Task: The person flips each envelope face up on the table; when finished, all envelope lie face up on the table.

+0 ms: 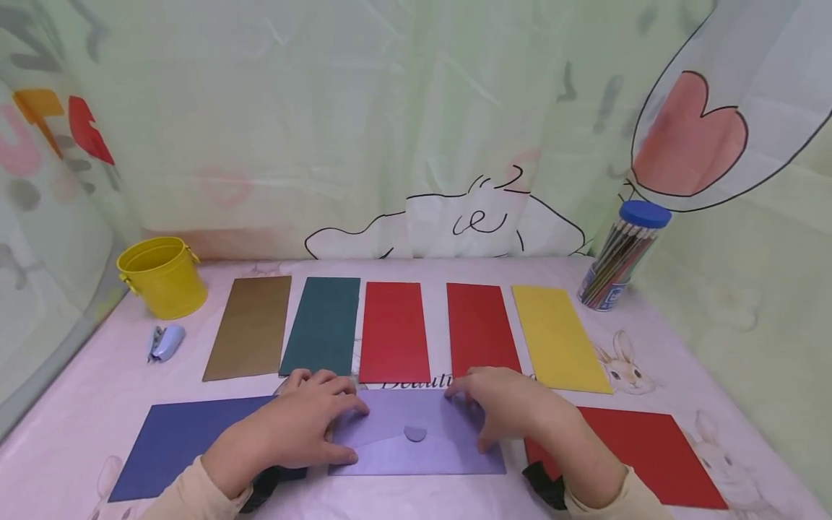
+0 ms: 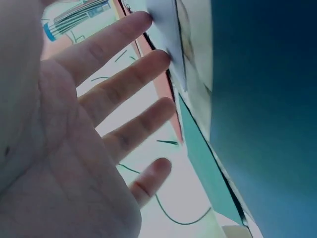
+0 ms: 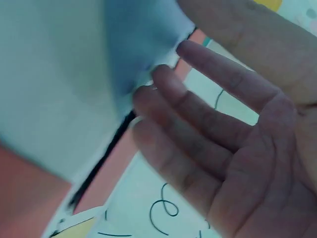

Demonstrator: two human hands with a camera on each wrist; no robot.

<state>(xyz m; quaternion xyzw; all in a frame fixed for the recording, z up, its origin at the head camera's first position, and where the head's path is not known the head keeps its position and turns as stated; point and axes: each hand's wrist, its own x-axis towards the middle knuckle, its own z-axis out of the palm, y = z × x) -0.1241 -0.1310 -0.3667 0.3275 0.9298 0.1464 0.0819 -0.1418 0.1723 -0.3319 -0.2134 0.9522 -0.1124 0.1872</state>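
A lavender envelope with a small round tab lies flat at the front middle of the table. My left hand rests at its left side, thumb and index fingertips on the paper. In the left wrist view the fingers are spread and fairly straight. Over the envelope's right part is my right hand, its fingertips at the top edge and the thumb lower down. The right wrist view shows those fingers loosely bent, none wrapped around anything. Each forearm partly covers an envelope beside it.
A blue envelope lies left, a red one right. Behind stand brown, green, two red and yellow ones in a row. A yellow bucket, stapler and pencil jar sit farther back.
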